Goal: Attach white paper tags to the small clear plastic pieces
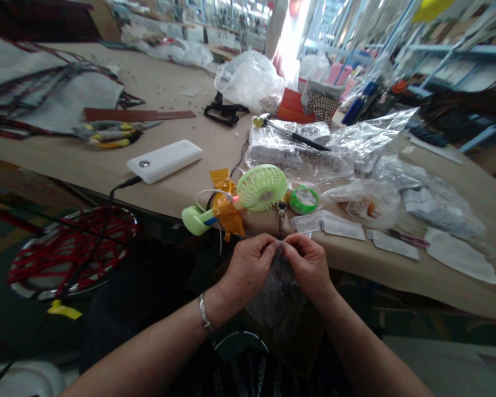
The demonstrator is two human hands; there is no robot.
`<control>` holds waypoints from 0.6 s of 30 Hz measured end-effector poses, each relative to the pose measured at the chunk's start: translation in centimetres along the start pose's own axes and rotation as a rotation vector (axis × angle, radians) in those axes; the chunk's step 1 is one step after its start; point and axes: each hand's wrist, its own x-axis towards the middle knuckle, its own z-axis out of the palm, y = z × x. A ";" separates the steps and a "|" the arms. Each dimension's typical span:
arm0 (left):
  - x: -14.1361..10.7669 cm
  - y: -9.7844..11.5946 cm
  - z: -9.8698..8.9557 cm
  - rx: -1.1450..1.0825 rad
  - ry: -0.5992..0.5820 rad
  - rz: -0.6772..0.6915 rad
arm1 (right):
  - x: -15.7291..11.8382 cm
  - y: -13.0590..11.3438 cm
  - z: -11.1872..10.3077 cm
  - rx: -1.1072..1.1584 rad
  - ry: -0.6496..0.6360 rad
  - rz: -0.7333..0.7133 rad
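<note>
My left hand (pixel 251 263) and my right hand (pixel 308 263) meet just off the table's front edge. Thumbs and fingers on both are pinched together, tip to tip, around something small and greyish that I cannot make out. Below them, over my lap, lies crumpled translucent plastic (pixel 279 298); whether it joins what the fingers pinch is unclear. Just beyond the fingertips a small dark and metal fitting (pixel 281 214) stands at the table edge. A green handheld fan (pixel 262 188), bound with orange tape (pixel 227 207), lies close by on the left.
A round green container (pixel 303 199) and printed paper slips (pixel 343 225) sit right of the fan. Farther off are a hammer (pixel 295 135) on plastic-wrapped packs, a white power bank (pixel 165 160), pliers (pixel 111 133) and clear bags (pixel 250 82). A red-corded round frame (pixel 72 253) is low left.
</note>
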 end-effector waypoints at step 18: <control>0.7 -0.3 0.2 0.014 0.021 0.018 | 0.5 0.4 0.1 -0.062 0.024 -0.068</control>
